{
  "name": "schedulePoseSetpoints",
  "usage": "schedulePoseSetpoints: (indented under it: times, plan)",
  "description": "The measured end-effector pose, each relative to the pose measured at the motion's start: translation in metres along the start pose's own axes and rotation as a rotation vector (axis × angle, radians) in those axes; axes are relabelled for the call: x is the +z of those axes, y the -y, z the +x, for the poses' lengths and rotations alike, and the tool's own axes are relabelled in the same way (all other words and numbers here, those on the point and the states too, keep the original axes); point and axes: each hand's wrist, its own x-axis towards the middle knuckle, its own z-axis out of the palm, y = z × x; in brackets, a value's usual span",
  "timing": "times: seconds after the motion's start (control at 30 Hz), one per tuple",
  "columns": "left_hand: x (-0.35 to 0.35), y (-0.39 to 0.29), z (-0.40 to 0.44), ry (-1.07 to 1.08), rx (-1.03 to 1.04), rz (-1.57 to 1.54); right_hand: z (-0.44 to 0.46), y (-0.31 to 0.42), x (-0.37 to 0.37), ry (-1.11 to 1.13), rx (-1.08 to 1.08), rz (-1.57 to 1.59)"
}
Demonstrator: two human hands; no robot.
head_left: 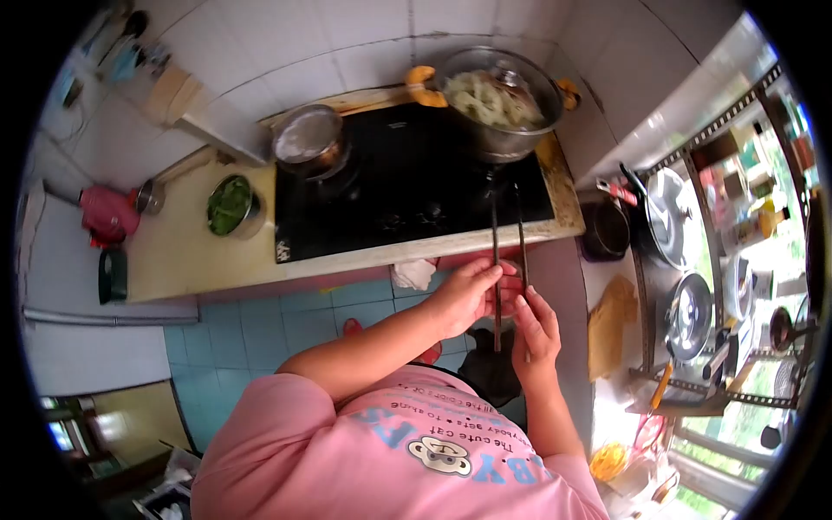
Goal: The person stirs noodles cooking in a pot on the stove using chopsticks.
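Note:
My left hand pinches one long dark chopstick between thumb and fingers. A second long chopstick is held by my right hand, close beside the left. Both sticks point away from me, their far ends over the front of the black cooktop. Beyond the tips, a metal steamer pot holds pale cut pieces of food, seen through what looks like a glass lid with a knob. Orange cloth covers its left handle.
A smaller covered pot sits at the cooktop's back left. A metal bowl of green leaves and a pink appliance stand on the left counter. At right, a rack holds pans, including a frying pan; a dark pot is nearby.

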Motion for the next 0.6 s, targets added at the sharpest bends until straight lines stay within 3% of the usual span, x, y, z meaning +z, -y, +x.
schedulePoseSetpoints:
  times: [0.17, 0.43, 0.6]
  plan:
    - [-0.044, -0.056, -0.058, -0.115, 0.282, -0.056, 0.061, 0.054, 0.058, 0.174, -0.26, 0.11]
    - [-0.13, -0.155, -0.139, -0.127, 0.399, -0.124, 0.125, 0.146, 0.164, 0.28, -0.439, 0.181]
    - [-0.179, -0.204, -0.166, -0.207, 0.336, -0.115, 0.143, 0.183, 0.235, 0.241, -0.474, 0.133]
